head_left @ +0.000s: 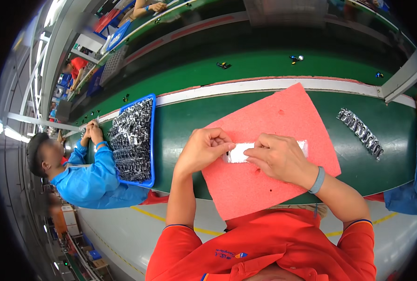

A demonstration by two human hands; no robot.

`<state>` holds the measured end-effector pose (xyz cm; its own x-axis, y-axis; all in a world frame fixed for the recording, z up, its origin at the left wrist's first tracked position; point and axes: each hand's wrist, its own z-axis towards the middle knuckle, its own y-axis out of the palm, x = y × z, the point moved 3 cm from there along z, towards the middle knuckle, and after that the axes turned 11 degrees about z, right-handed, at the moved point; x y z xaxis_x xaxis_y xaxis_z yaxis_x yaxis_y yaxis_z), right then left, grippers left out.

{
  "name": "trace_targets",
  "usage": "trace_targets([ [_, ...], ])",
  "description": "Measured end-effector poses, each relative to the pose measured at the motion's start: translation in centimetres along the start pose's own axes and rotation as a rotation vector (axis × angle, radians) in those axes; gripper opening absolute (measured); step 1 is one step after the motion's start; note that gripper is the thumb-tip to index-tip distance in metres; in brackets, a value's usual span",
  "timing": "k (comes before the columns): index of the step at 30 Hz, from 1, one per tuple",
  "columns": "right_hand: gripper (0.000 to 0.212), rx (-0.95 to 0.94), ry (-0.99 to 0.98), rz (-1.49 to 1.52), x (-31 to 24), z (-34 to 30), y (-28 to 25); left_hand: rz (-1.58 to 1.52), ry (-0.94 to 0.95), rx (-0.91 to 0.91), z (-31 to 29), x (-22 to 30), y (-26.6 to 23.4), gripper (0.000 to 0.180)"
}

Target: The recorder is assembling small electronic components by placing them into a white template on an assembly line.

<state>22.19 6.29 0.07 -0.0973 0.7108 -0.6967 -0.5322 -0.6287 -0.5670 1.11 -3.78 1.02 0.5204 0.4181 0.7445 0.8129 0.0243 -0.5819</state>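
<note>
A white rectangular strip with shiny clear plastic at its ends lies over a pink foam sheet. My left hand is closed, thumb and fingers pinched at the strip's left end. A tiny dark spot shows beside that thumb tip. Over the middle of the strip, my right hand has its thumb and index finger brought together; whatever is between them is too small to name. The strip's right end shows beyond this hand, which wears a grey wristband.
At left stands a blue tray full of small black parts in clear wrapping. A row of similar wrapped parts lies on the green bench at right. Beyond a white rail, a green conveyor carries small parts. Co-workers in blue sit at both sides.
</note>
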Motion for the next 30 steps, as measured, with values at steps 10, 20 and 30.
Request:
trace_targets([
  [10, 0.013, 0.004, -0.016, 0.056, 1.0, -0.4, 0.6, -0.016, -0.049, 0.057, -0.7, 0.4, 0.4, 0.01],
  [20, 0.012, 0.045, -0.058, 0.024, 1.5, -0.9, 1.0, 0.023, -0.063, 0.083, -0.6, 0.2, 0.7, 0.013],
  [30, 0.014, 0.033, -0.005, 0.087, 0.7, -0.2, 0.3, -0.249, -0.11, 0.125, -1.6, -1.1, 0.2, 0.017],
])
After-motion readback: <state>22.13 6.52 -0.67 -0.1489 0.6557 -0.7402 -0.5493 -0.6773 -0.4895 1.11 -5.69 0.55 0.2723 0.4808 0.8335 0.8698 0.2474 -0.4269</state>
